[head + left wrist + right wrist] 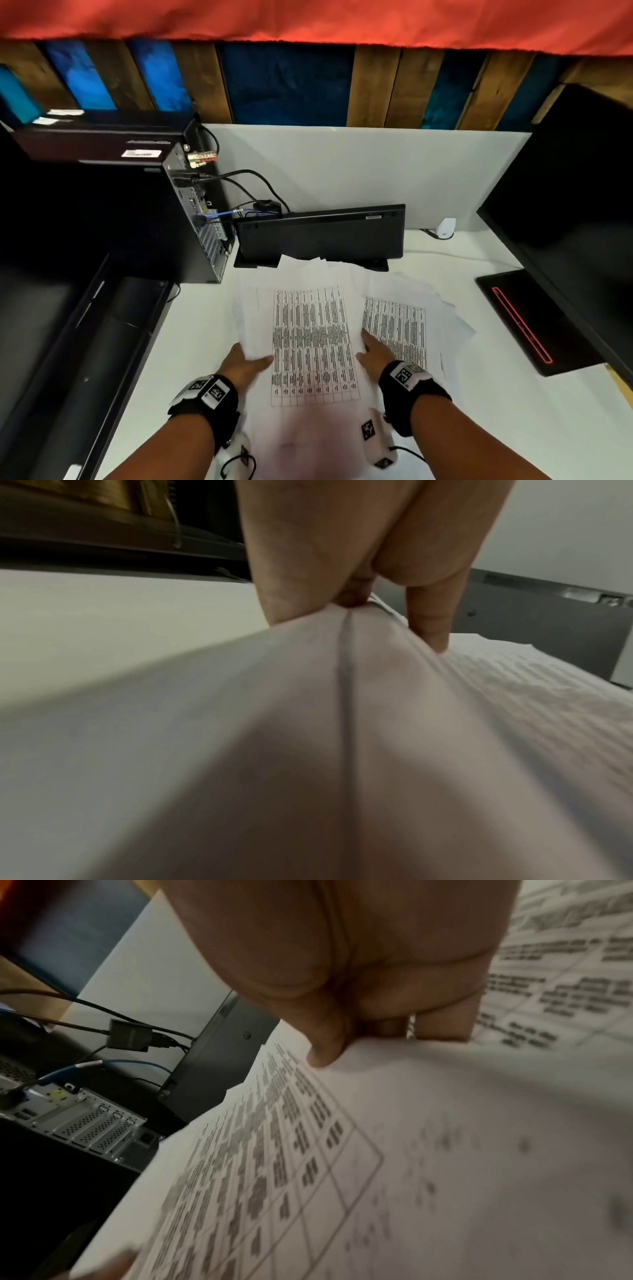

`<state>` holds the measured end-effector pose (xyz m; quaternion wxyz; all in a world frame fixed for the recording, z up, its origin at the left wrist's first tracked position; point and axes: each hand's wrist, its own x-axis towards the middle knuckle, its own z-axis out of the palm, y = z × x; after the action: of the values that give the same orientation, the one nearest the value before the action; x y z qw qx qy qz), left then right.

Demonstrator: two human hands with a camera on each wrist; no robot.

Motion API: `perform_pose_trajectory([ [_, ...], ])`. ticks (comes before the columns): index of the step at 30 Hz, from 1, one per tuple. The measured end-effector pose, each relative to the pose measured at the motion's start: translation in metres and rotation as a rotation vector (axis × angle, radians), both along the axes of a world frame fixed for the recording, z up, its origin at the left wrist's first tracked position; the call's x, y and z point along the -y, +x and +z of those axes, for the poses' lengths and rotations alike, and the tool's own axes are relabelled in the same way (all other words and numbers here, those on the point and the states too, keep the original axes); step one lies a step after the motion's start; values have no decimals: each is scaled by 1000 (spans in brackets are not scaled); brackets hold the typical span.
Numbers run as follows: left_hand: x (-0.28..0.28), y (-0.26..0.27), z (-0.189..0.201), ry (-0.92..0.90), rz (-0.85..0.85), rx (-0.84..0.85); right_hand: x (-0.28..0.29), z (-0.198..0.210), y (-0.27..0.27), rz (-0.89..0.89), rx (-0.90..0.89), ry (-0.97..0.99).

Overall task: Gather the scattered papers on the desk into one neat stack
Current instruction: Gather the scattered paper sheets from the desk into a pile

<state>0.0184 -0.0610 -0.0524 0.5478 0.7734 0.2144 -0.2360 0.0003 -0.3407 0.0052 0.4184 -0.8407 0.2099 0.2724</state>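
Several white papers lie overlapped in the middle of the white desk (513, 411). The top sheet (311, 342), printed with a table, is lifted at its near end. My left hand (250, 359) pinches its left edge, thumb on top. In the left wrist view the left hand (342, 547) has fingers behind the raised sheet (240, 723). My right hand (371, 349) pinches the right edge; in the right wrist view its thumb (325, 1047) lies on the sheet (274, 1150). A second printed sheet (397, 329) lies to the right, with more blank sheets (455, 318) fanned under it.
A black keyboard (322, 236) stands on edge just behind the papers. A computer tower (191, 212) with cables is at the back left. A monitor (565, 178) and its base (524, 318) fill the right side. A white adapter (445, 228) sits at the back.
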Motion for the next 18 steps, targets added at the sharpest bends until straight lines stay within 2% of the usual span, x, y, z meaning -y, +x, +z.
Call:
perform_pose_trajectory([
  [1,-3,-1,2,28,-30,-10,6,3,0,-109,30,-39],
  [3,-4,-5,9,93,-63,-17,29,8,-3,-398,71,-306],
  [4,-4,-7,9,126,-67,-14,43,11,-9,-524,34,-432],
  [5,-3,-6,7,142,-71,-16,56,13,-15,-610,-31,-528],
  [7,1,-5,9,177,-66,-27,73,20,-23,-658,-152,-580],
  [8,4,-5,13,199,-66,-34,79,20,-24,-649,-173,-532],
  [10,7,-2,14,221,-64,-58,85,16,-21,-697,-176,-285],
  [12,6,0,9,253,-65,-79,90,12,-17,-735,-84,-28],
  [13,5,2,7,256,-63,-83,89,12,-16,-699,-36,21],
  [18,4,2,14,292,-79,-100,82,21,-21,-573,197,-75],
])
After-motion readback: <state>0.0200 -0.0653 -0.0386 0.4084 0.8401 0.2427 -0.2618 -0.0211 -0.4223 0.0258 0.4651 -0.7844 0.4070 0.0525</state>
